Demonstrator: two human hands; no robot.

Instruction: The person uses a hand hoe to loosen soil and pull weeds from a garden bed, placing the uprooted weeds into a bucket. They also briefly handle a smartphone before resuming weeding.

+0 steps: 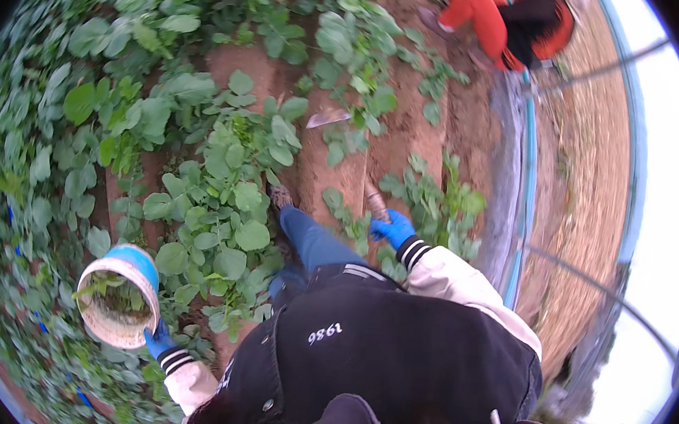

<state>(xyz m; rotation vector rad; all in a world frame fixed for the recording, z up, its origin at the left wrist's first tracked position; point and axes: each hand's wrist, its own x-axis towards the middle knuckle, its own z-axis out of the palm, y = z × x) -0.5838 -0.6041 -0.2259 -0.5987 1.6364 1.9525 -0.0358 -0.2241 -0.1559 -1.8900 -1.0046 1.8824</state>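
My left hand (pixel 160 340), in a blue glove, grips the rim of a white and blue plastic bucket (pixel 151 271) at the lower left. The bucket tilts so that its mouth shows, with green leaves and plant bits (pixel 117 300) inside. Right of centre, my right hand (pixel 394 229), also blue-gloved, is closed round the brownish handle (pixel 377 204) of a tool. The rest of that tool is blurred; its kind I cannot tell. Leafy green plants (pixel 437 199) grow just beyond this hand.
Broad-leaved plants (pixel 217 159) grow in rows over the left and middle, with brown soil (pixel 331 169) between. A clear plastic-like scrap (pixel 328 118) lies ahead. At the upper right a person in red trousers (pixel 483 18) crouches. Light blue pipes or edging (pixel 526 168) run along the right side.
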